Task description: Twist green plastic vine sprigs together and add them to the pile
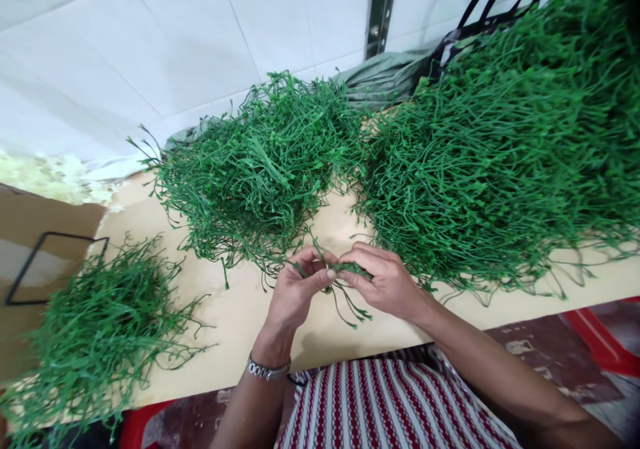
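Observation:
Several thin green artificial stems (345, 302) with small forked tips are pinched between my two hands, above the table's near edge. My left hand (297, 288), with a metal watch at its wrist, closes thumb and fingertips on them from the left. From the right, my right hand (385, 279) grips the same stems, its fingertips meeting the left ones. Some stem ends hang below the hands, and others stick up between them. Just beyond lies a middle heap of green stems (250, 176); a much larger heap (500, 156) spreads to the right.
A smaller stem heap (110, 322) overhangs the table (225, 329) at the left front. Beside it stands a cardboard box (50, 236) with a black wire frame. Pale blossoms (55, 176) lie behind. A green cloth sack (385, 79) rests against the white wall (190, 29).

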